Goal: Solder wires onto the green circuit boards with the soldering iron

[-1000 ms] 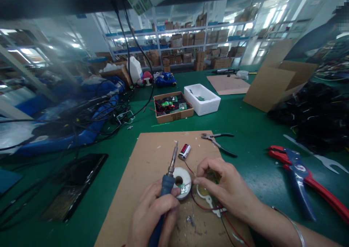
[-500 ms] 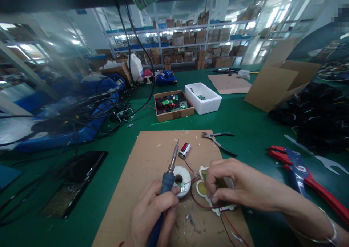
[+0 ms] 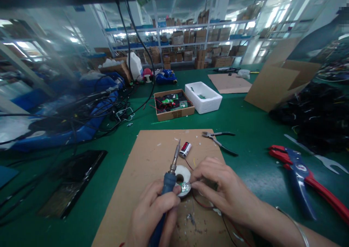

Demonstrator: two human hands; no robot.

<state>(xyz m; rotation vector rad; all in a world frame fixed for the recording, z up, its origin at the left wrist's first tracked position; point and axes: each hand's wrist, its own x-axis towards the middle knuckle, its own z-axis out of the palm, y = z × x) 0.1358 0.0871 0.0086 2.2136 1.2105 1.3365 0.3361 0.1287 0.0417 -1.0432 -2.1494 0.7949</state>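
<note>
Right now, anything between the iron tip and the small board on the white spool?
Nothing visible. The left hand holds the soldering iron with its tip raised above the spool. The board lies on the spool's near edge; the right hand touches its right side, not covering it.

Bright overhead glare, blurred warped edges, dim foreground

Blue-handled soldering iron [image 3: 169, 174] tip-up, white solder spool [image 3: 183, 175] flat on cardboard, small green board [image 3: 184, 187] atop it
</note>
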